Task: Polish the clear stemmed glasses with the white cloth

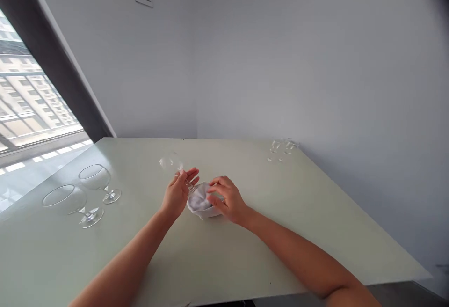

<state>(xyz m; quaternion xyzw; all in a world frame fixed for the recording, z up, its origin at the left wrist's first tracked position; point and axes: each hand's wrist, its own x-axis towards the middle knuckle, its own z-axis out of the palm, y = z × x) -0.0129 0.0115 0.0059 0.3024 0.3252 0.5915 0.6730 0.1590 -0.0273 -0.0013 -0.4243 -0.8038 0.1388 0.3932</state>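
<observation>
Head view, left hand: The left hand (177,193) is grasping a see-through wine glass by its thin stem, with the fingers spread up.
Head view, held glass: The see-through wine glass (170,162) is up off the table and tilted. Its round top leans away from the person, and its low end goes into the cloth.
Head view, right hand: The right hand (226,199) has curled fingers and is gripping a soft white cloth (199,202) in a bunch.
Head view, cloth: The white cloth sits between the two hands, just above the table.
Head view, table: A long, pale green, shiny table (224,262) is under the hands.
Head view, other glasses: Two big round see-through wine glasses (94,177) stand on the left side of the table. Two short see-through glasses (277,147) stand near the far edge.
Head view, room: A window (42,129) on the left shows a pale tall building (28,87). A smooth grey wall (280,54) is ahead.
</observation>
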